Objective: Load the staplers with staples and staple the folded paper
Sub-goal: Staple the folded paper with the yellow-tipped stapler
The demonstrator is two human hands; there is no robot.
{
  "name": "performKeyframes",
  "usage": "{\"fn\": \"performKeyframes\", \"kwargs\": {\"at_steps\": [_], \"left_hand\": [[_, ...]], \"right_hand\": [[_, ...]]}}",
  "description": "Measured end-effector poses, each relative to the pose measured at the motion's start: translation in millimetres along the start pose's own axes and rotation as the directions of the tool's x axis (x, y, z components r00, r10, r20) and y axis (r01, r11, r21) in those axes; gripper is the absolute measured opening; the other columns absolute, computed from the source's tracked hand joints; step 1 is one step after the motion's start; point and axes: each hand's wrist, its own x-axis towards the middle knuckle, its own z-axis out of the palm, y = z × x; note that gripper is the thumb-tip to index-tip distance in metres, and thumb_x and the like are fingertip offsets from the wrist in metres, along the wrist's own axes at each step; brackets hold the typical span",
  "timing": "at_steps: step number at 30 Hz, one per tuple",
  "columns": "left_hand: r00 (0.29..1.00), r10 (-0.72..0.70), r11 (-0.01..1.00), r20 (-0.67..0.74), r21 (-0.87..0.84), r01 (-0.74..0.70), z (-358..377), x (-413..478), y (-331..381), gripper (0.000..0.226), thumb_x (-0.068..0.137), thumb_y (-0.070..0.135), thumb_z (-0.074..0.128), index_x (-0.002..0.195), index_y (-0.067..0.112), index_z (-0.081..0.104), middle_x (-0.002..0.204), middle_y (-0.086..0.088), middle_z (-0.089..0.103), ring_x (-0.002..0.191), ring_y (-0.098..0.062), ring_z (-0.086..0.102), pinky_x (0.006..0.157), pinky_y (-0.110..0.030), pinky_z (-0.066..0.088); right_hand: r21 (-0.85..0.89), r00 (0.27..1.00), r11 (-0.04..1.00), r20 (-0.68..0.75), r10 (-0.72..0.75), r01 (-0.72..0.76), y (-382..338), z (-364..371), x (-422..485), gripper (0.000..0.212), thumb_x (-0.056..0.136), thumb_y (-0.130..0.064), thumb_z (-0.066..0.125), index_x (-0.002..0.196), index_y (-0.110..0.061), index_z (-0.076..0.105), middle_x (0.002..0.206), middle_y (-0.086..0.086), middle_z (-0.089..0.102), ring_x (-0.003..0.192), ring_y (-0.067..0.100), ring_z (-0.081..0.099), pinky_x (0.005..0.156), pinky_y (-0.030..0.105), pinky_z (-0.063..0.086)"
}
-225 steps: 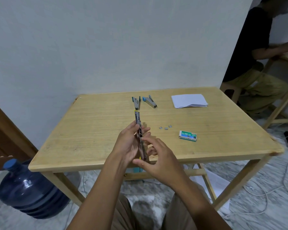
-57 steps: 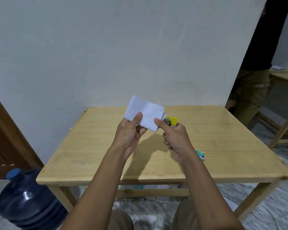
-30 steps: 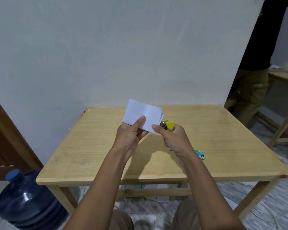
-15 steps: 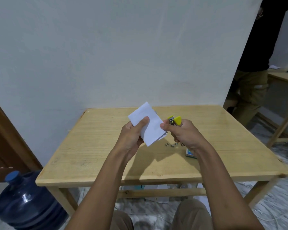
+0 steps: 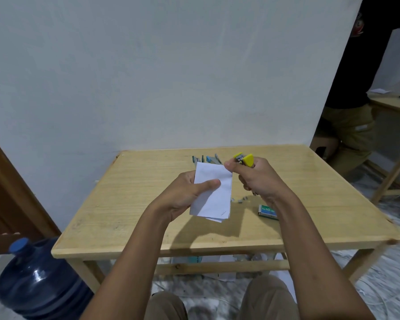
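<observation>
My left hand [image 5: 185, 195] pinches a folded white paper [image 5: 214, 192] above the wooden table [image 5: 129, 204], thumb across its front. The sheet hangs upright, long side vertical. My right hand [image 5: 256, 179] grips a yellow stapler [image 5: 246, 160] just right of the paper's top corner, its yellow tip poking up past my knuckles; my fingertip touches that corner. Two blue-and-grey staplers [image 5: 206, 159] lie on the table behind the paper, partly hidden. Loose staple strips [image 5: 240, 200] lie near a green staple box [image 5: 267, 211].
A large blue water bottle [image 5: 39, 280] stands on the floor at the left of the table. Another person [image 5: 353, 107] sits at a second table at the right. Cables and papers lie on the floor under and right of the table.
My left hand has turned the paper from tilted to upright. My right hand with the yellow stapler has drawn away from the paper's edge to its top right corner.
</observation>
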Motion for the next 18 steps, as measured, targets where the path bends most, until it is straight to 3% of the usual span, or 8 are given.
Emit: {"fn": "performKeyframes", "kwargs": {"at_steps": [3,11,13,16,18], "left_hand": [[1.0,-0.004,0.999,-0.006,0.036,0.004,-1,0,0,0.026,0.09,0.022,0.07,0.115,0.014,0.07,0.109,-0.009,0.075,0.092,-0.024,0.07,0.085,-0.04,0.054],[0.999,0.013,0.997,-0.03,0.071,-0.011,0,2,-2,0.023,0.092,0.026,0.067,0.113,0.018,0.071,0.106,-0.008,0.075,0.085,-0.021,0.07,0.076,-0.034,0.055],[0.994,0.024,1.0,-0.111,-0.016,-0.026,0,6,-6,0.024,0.093,0.027,0.066,0.114,0.017,0.07,0.11,-0.01,0.074,0.087,-0.023,0.069,0.079,-0.036,0.054],[0.937,-0.041,0.986,-0.347,-0.166,-0.018,-1,10,-18,0.031,0.09,0.038,0.068,0.113,0.017,0.069,0.111,-0.005,0.074,0.087,-0.023,0.07,0.076,-0.033,0.057],[0.926,-0.099,0.972,-0.363,-0.234,0.013,0,8,-27,0.047,0.085,0.055,0.067,0.117,0.02,0.066,0.108,-0.002,0.074,0.091,-0.027,0.073,0.085,-0.038,0.058]], "right_hand": [[0.055,1.0,0.998,0.027,0.009,-0.01,4,-2,-2,0.013,0.089,-0.028,0.07,0.079,-0.02,0.07,0.058,-0.003,0.032,0.05,0.013,0.027,0.04,0.015,0.027],[0.092,0.998,0.994,0.039,0.048,-0.051,16,-6,-1,0.004,0.087,-0.022,0.073,0.089,-0.018,0.074,0.063,-0.001,0.04,0.054,0.013,0.032,0.048,0.021,0.031],[0.112,0.998,0.992,-0.028,0.06,-0.057,19,-4,2,0.005,0.087,-0.019,0.072,0.091,-0.017,0.074,0.06,-0.003,0.042,0.053,0.014,0.031,0.05,0.024,0.03],[0.252,0.967,0.964,-0.213,0.141,-0.085,25,2,6,0.004,0.086,-0.02,0.074,0.09,-0.019,0.075,0.06,-0.007,0.047,0.049,0.011,0.032,0.05,0.023,0.032],[0.39,0.929,0.917,-0.301,0.215,-0.087,29,7,7,0.005,0.085,-0.023,0.076,0.089,-0.021,0.074,0.065,-0.007,0.049,0.046,0.01,0.031,0.048,0.022,0.031]]}}
